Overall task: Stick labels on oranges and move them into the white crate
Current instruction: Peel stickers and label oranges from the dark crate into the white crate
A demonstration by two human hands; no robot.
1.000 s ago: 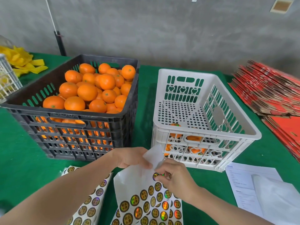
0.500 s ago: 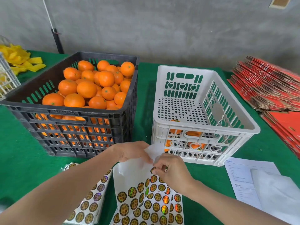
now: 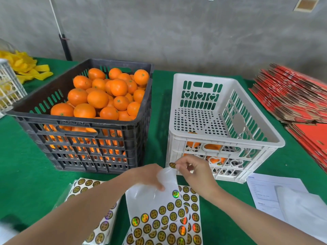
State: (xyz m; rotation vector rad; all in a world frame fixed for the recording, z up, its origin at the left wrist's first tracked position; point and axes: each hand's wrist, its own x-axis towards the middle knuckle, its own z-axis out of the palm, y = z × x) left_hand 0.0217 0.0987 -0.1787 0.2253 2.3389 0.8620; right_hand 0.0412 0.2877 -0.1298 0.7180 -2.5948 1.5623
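Oranges (image 3: 97, 99) fill the black crate (image 3: 74, 121) at left, none of those in view bearing a label. The white crate (image 3: 228, 138) just beside it, at right, holds only a few fruit, seen through its near wall, so the task is judged to be at an early stage. Both crates stand on the green table (image 3: 26, 183).

The sheet (image 3: 141, 195) lies in front of the crates, its upper part stripped bare and its top edge curled upward. The left hand (image 3: 148, 175) grips that curled edge, thumb on the bare backing. The right hand (image 3: 194, 172) is raised clear of the sheet, level with the white crate's near wall.

The label (image 3: 172, 165) is pinched at the right thumb and forefinger tips. Half a second earlier these fingertips were down on the sheet; the label is now peeled free. The peel is thus complete. No orange is in hand, so the next step probably requires the left hand to release the sheet and fetch one from the black crate.
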